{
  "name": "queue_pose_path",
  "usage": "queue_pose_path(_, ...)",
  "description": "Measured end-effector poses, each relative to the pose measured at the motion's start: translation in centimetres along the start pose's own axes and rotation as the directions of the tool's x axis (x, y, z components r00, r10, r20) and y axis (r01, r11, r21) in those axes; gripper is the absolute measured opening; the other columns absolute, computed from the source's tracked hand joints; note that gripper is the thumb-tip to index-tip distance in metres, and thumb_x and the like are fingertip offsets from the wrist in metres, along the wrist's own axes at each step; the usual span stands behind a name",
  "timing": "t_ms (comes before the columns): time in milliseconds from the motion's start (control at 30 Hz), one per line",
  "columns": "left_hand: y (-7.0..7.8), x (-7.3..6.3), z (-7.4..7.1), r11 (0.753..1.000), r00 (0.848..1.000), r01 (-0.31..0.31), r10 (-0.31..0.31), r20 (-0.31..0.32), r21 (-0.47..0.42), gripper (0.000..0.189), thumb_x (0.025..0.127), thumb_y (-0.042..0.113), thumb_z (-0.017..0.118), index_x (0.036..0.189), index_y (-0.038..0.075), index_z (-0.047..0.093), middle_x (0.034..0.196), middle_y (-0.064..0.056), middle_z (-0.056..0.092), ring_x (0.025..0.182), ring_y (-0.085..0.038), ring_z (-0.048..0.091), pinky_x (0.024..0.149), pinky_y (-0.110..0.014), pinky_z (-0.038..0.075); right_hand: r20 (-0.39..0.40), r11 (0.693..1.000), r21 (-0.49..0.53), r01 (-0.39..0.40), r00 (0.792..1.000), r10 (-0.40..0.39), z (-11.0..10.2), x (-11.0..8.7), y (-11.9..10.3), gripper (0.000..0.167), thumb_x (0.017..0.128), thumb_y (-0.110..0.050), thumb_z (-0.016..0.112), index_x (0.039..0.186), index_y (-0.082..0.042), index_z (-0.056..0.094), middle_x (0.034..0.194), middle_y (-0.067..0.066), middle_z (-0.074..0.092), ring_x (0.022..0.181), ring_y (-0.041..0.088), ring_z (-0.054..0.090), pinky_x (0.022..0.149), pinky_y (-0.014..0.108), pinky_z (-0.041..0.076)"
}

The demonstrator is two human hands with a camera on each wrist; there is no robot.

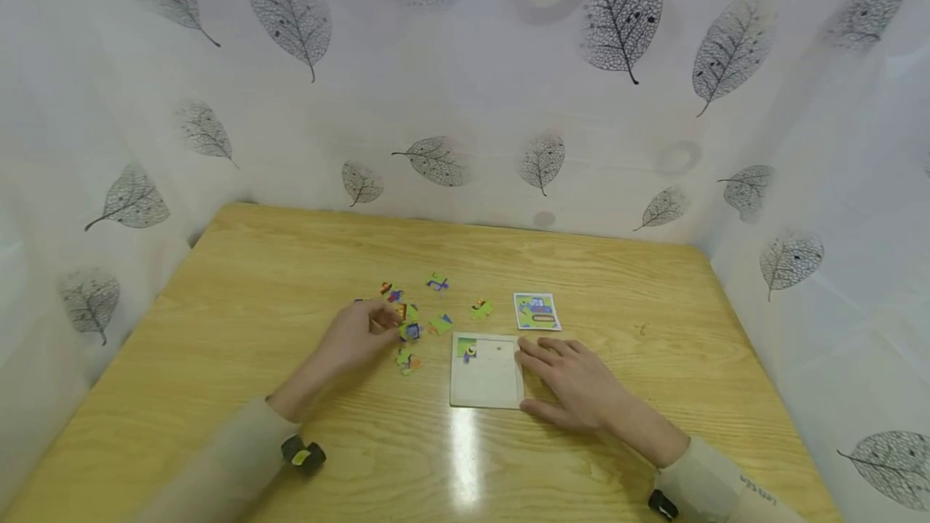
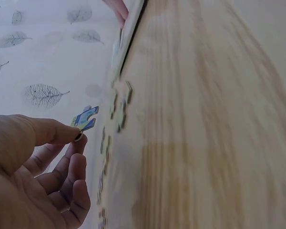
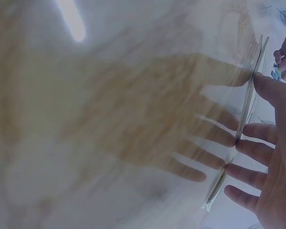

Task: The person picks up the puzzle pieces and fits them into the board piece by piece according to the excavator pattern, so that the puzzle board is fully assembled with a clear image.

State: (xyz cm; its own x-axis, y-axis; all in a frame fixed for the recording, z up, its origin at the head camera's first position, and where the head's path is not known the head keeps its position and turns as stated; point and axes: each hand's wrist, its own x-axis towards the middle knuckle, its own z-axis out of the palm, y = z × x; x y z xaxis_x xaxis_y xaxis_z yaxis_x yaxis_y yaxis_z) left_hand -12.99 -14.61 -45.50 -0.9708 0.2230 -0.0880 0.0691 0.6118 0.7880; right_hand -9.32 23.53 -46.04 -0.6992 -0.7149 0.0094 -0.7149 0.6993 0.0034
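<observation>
My left hand (image 1: 358,335) pinches a jigsaw puzzle piece (image 2: 86,118) between thumb and fingertip; the piece is blue, green and yellow with a notched edge. Several other puzzle pieces (image 1: 441,324) lie scattered around that hand on the table. To their right is a flat, pale square puzzle board (image 1: 487,382), with a green piece (image 1: 465,348) in its upper left corner. At the board's right edge rests my right hand (image 1: 581,386), fingers spread and fingertips touching the rim. The right wrist view shows the board (image 3: 250,98) edge-on against the thumb and fingers.
Behind the board lies a small square picture card (image 1: 538,311) showing a blue vehicle on green. The wooden table (image 1: 305,257) is bordered at the back and sides by a white leaf-print curtain (image 1: 465,103). Light glares on the tabletop before the board.
</observation>
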Motion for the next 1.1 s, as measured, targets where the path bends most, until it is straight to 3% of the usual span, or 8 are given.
queue_pose_path(100, 0.8, 0.5, 0.7, 0.999, 1.000, 0.010, -0.010, 0.021, -0.038, 0.016, 0.094, 0.012, 0.070, 0.109, 0.007, 0.074, 0.103, -0.010, 0.074, 0.084, -0.016, 0.068, 0.076, -0.030, 0.055, -0.003, 1.000, -0.006, 0.000, 1.000, 0.000, 0.0, -0.1, 0.0, 0.071, 0.099, -0.063, 0.060, 0.151, -0.014, 0.058, 0.158, 0.007, 0.057, 0.139, 0.035, 0.060, 0.109, 0.055, 0.052)
queue_pose_path(333, 2.2, 1.4, 2.8, 0.997, 0.998, -0.031, 0.035, 0.054, -0.074, 0.012, 0.094, 0.009, 0.072, 0.106, 0.007, 0.074, 0.100, -0.010, 0.075, 0.085, -0.016, 0.069, 0.075, -0.031, 0.058, -0.007, 1.000, -0.018, 0.006, 1.000, -0.006, 0.1, -0.1, 0.1, 0.071, 0.100, -0.064, 0.058, 0.151, -0.014, 0.058, 0.158, 0.007, 0.058, 0.138, 0.035, 0.060, 0.109, 0.055, 0.052)
queue_pose_path(567, 3.9, 1.8, 5.3, 0.995, 0.996, 0.003, 0.006, 0.094, -0.097, 0.012, 0.092, 0.008, 0.070, 0.103, 0.011, 0.074, 0.095, -0.004, 0.074, 0.084, -0.015, 0.068, 0.074, -0.029, 0.056, 0.021, 1.000, 0.000, -0.011, 1.000, 0.011, 0.0, 0.0, -0.1, 0.070, 0.101, -0.063, 0.057, 0.152, -0.015, 0.057, 0.159, 0.007, 0.056, 0.140, 0.034, 0.059, 0.111, 0.055, 0.050)
queue_pose_path(900, 5.5, 2.5, 7.7, 0.998, 0.994, -0.037, 0.042, 0.104, -0.050, 0.010, 0.091, 0.007, 0.073, 0.100, 0.012, 0.074, 0.093, -0.002, 0.074, 0.082, -0.013, 0.065, 0.071, -0.026, 0.055, 0.026, 1.000, 0.010, -0.021, 0.999, 0.021, -0.3, 0.0, -0.1, 0.070, 0.100, -0.063, 0.059, 0.152, -0.016, 0.056, 0.160, 0.006, 0.055, 0.141, 0.034, 0.058, 0.113, 0.055, 0.049)
queue_pose_path(1100, 6.1, 2.7, 8.4, 0.999, 0.993, -0.045, 0.045, 0.113, -0.010, 0.009, 0.091, 0.008, 0.074, 0.099, 0.012, 0.075, 0.090, -0.002, 0.074, 0.078, -0.012, 0.064, 0.067, -0.024, 0.053, 0.016, 1.000, 0.008, -0.015, 1.000, 0.015, -0.2, 0.0, -0.1, 0.069, 0.100, -0.063, 0.059, 0.151, -0.016, 0.058, 0.159, 0.006, 0.056, 0.140, 0.033, 0.059, 0.113, 0.055, 0.050)
